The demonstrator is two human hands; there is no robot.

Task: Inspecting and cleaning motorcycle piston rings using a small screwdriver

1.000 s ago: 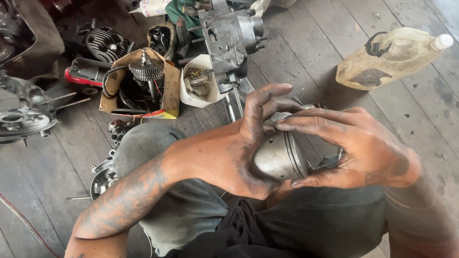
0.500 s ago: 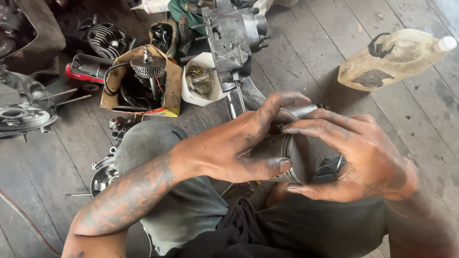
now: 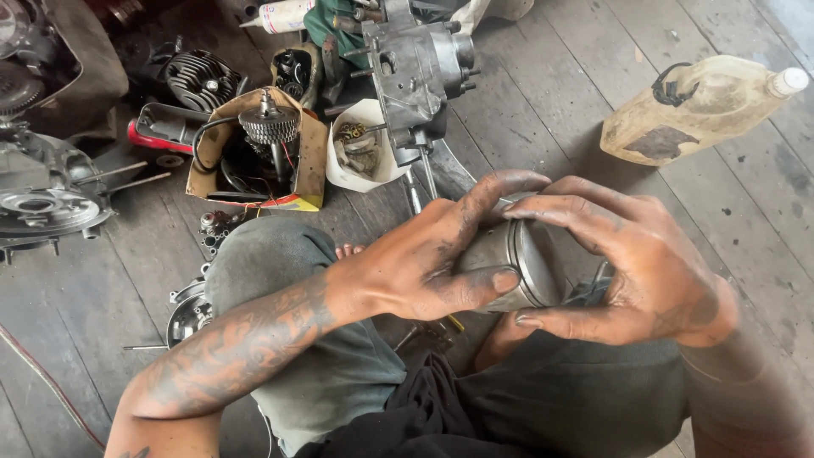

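Observation:
I hold a grey metal piston (image 3: 517,263) in front of my lap with both hands. My left hand (image 3: 432,259), black with grease, wraps its body from the left, thumb underneath and fingers over the top. My right hand (image 3: 632,263) cups the crown end from the right, its fingertips on the grooved rim. Most of the piston is hidden by my fingers. My knees in grey trousers (image 3: 288,339) are below.
On the plank floor ahead: an engine crankcase (image 3: 415,68), a white tub of small parts (image 3: 360,157), a cardboard box with a gear shaft (image 3: 259,153), a finned cylinder (image 3: 199,80). A yellowish oil jug (image 3: 695,110) lies at right. Engine covers (image 3: 42,191) sit at left.
My hands have turned the piston and shifted grip: the left fingers slid over the top and the right hand now cups the crown end. The view moved slightly.

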